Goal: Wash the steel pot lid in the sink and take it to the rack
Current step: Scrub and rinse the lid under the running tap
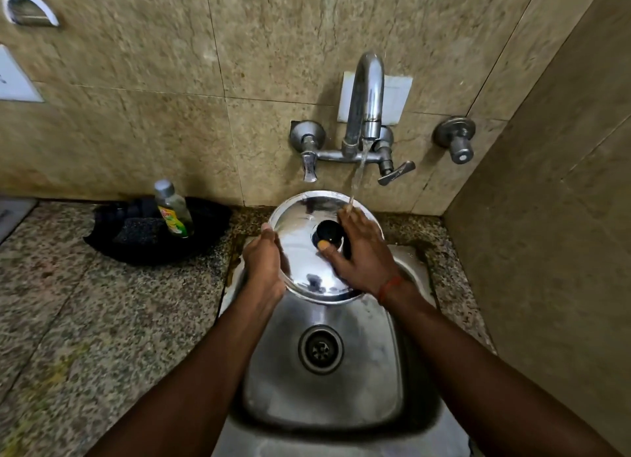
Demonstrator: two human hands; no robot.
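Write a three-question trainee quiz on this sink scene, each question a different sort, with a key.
1. True or false: water from the tap is running onto the steel pot lid.
2. Which hand grips the lid's rim: A) left hand B) right hand?
3. Fill in: the dish soap bottle stands in a black ____ on the counter.

Key: 1 true; 2 A; 3 tray.

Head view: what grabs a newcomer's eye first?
The shiny steel pot lid, held over the back of the sink with its black knob up. The left hand grips its left rim, and the right hand lies on top by the knob. Water from the wall tap lands on the right hand's fingers. Left on the counter, a dish-soap bottle stands in a black tray.
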